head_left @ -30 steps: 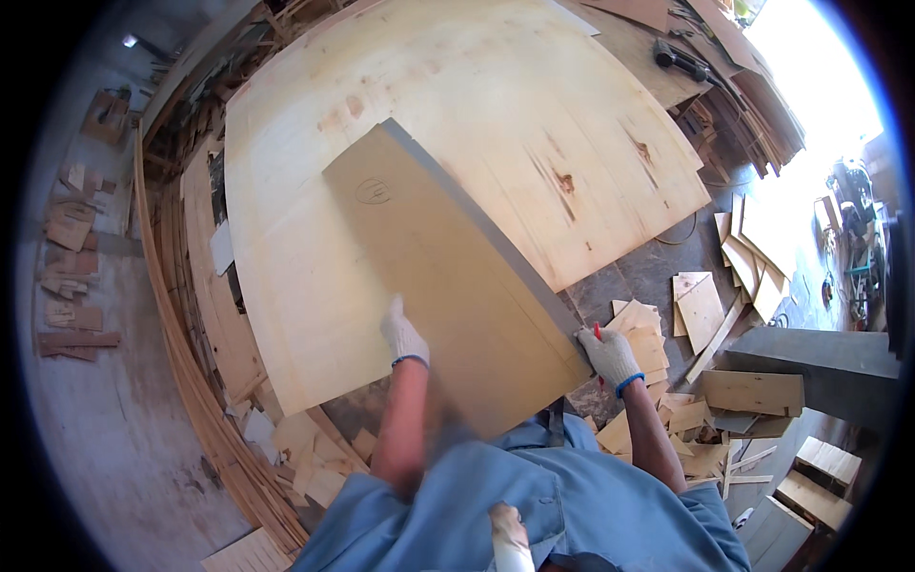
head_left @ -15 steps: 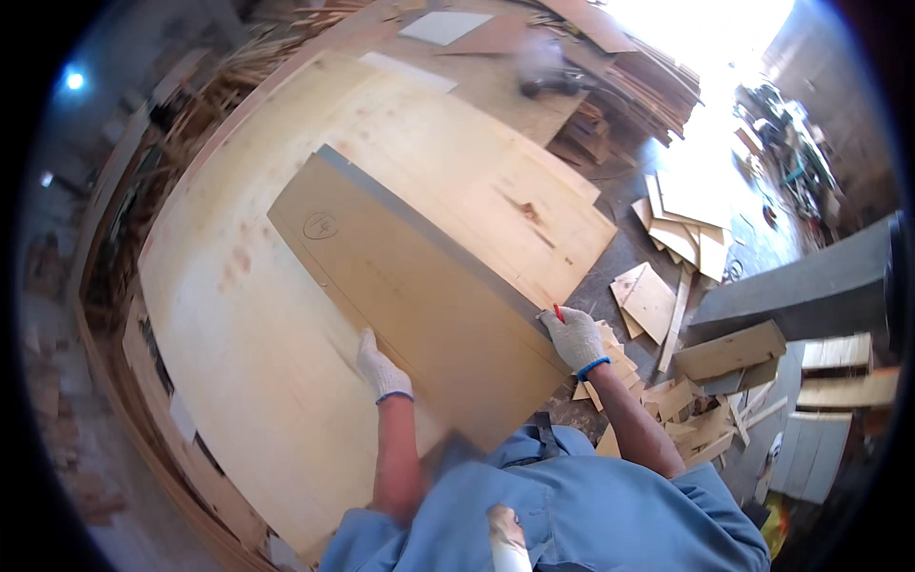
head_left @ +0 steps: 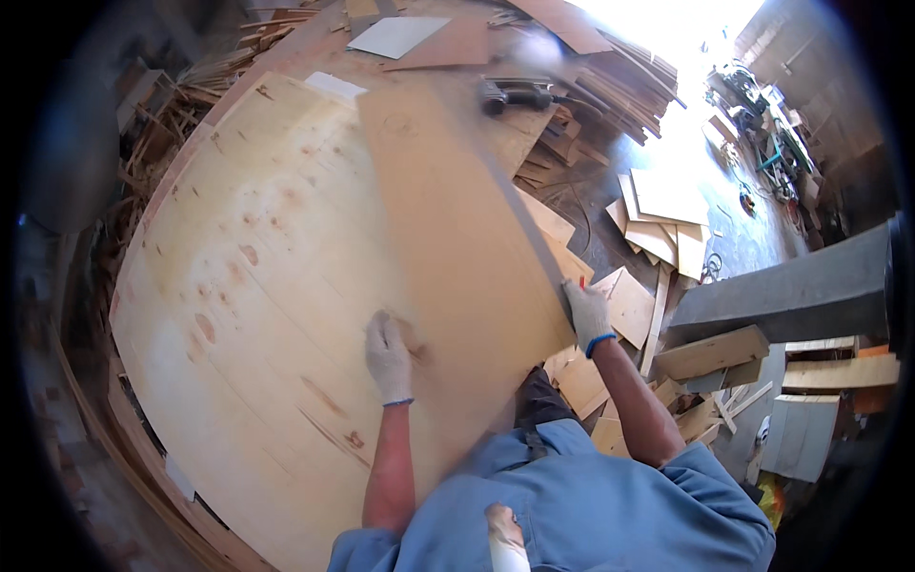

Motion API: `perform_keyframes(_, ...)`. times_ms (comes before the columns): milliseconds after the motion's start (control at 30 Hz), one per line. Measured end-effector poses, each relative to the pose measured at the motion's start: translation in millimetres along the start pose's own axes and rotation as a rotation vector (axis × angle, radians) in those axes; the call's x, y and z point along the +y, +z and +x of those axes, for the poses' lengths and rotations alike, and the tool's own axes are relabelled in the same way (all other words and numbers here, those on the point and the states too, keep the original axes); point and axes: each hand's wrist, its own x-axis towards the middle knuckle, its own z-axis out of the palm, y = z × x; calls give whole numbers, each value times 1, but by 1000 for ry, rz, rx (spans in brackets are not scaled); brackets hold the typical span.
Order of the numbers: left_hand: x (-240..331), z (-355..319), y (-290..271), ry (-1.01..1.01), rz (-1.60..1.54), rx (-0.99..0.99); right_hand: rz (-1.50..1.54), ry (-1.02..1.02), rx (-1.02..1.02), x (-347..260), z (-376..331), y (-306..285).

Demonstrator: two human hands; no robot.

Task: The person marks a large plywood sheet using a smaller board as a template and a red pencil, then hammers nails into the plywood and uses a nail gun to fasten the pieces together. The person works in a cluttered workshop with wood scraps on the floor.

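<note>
A long rectangular plywood panel (head_left: 448, 219) lies tilted across a big pale plywood sheet (head_left: 248, 286) that fills the left half of the view. My left hand (head_left: 389, 357), in a white work glove, grips the panel's near left edge. My right hand (head_left: 587, 313), also gloved, holds the panel's near right corner, with a red pencil tip showing above the fingers. Both forearms come up from my blue shirt at the bottom.
A dark power tool (head_left: 515, 93) lies at the far end of the sheet. Offcuts and plywood scraps (head_left: 658, 214) litter the floor on the right. A grey bench (head_left: 791, 291) stands at right. Stacked wood strips (head_left: 162, 133) line the left edge.
The panel has swung from a steep diagonal to lie more lengthwise over the big sheet and lower. Both hands have kept hold of its near end; the view shifted toward the far end.
</note>
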Motion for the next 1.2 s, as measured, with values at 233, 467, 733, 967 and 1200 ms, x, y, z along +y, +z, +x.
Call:
perform_keyframes(233, -6, -22, 35, 382, 579, 148, 182, -136, 35, -85, 247, 12)
perform_keyframes(467, -9, -17, 47, 351, 749, 167, -19, -442, 74, -239, 545, 62)
perform_keyframes(733, -7, -17, 51, 282, 821, 142, -425, -481, 15, -298, 588, 43)
perform_keyframes(967, 0, -19, 54, 247, 866, 141, -460, -568, -460, -247, 457, 164)
perform_keyframes(1200, -1, -18, 53, 237, 879, 150, -106, -444, -681, -238, 431, 176)
